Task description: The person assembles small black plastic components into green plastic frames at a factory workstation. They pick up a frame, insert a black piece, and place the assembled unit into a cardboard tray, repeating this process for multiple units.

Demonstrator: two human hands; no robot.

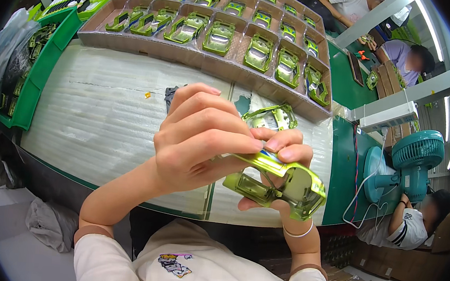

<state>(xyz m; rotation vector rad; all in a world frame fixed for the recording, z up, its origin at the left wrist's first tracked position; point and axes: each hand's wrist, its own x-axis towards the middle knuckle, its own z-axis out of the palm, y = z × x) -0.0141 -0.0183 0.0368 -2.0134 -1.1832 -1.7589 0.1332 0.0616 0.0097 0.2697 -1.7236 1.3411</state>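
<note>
I hold a translucent yellow-green toy car body shell [306, 188] above the near part of the table, its hollow inside partly facing me. My right hand [291, 146] grips it from behind, with fingertips over its upper edge and the thumb below. My left hand [196, 138] is curled and closed at the shell's left end, its index fingertip pressing on the upper side near a small blue patch. The left thumb is mostly hidden. Just beyond my hands another green shell [275, 117] lies on the table, beside a dark scrap [170, 94] partly behind my left hand.
A compartmented cardboard tray [205, 61] of green car shells spans the back. A green crate [55, 61] with parts and plastic bags stands left. A teal fan [416, 152] and white power strip [390, 116] with cables are right. Other people sit at the right and far right.
</note>
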